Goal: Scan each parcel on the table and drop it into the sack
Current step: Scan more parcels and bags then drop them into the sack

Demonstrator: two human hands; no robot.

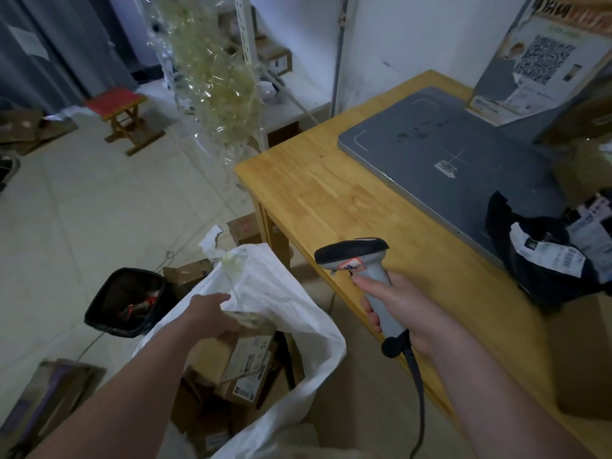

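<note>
My left hand (212, 314) reaches into the mouth of the white woven sack (284, 293) on the floor and grips the top edge of a brown cardboard parcel (246, 357) with a white label. Other cardboard parcels (212, 425) lie deeper in the sack. My right hand (405, 309) holds a grey and black barcode scanner (359, 256) by its handle over the front edge of the wooden table (331, 193); its cable hangs down. Black plastic-wrapped parcels (536, 270) with white labels lie at the table's right side, next to a brown box (583, 359).
A flat grey pad (447, 154) lies on the table, with a printed sign (536, 58) leaning behind it. On the floor stand a black waste bin (126, 299) left of the sack, loose cardboard boxes (49, 392) and a small red-topped stool (122, 111).
</note>
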